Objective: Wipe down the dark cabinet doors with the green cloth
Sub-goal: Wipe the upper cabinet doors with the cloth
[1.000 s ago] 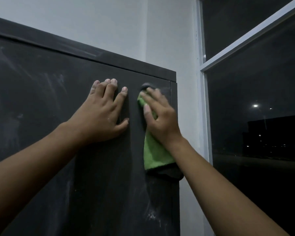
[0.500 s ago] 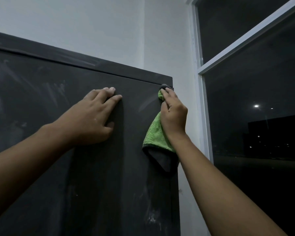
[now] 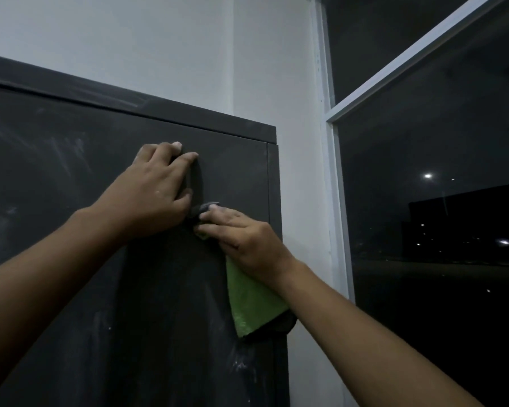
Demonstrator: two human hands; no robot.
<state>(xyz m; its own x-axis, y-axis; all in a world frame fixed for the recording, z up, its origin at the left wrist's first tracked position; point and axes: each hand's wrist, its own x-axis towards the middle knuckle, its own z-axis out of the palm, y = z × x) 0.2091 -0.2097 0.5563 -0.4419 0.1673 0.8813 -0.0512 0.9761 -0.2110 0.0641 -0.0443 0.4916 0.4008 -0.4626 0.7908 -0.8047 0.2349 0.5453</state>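
A dark cabinet door fills the left and middle of the head view, streaked with pale dust. My left hand rests on the door near its top, fingers bent at the knuckles, holding nothing. Just below and to the right, my right hand presses the green cloth against the door with its fingers stretched leftward. The cloth's grey upper end shows past the fingertips, almost touching my left thumb. Its green tail hangs down under my right wrist.
The cabinet's top trim runs along above the door, and its right edge meets a white wall. A white-framed window with dark glass stands to the right. White wall rises above the cabinet.
My right hand with the cloth has slid down and left from the door's upper right corner to just under my left hand. My left hand has stayed on the door.
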